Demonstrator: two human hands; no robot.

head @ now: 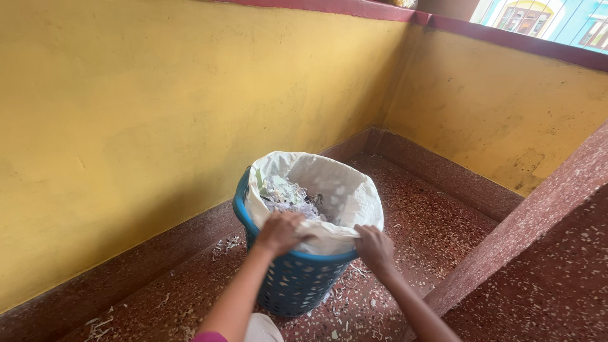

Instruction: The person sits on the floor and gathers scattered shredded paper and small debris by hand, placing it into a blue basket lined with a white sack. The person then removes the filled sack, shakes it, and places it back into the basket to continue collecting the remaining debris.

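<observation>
Against the yellow plaster wall (126,126), on speckled terrazzo floor (443,228), left hand (278,232) and right hand (375,248) each clutch the thin white liner bag (335,190) at the near rim of the round perforated blue plastic bin (294,285) holding shredded paper (285,193).

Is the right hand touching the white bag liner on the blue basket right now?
Touching. The head view shows the right hand pinching the white bag liner at the near rim of the blue basket.

Hands (326,240) on bin liner (342,190)
</observation>
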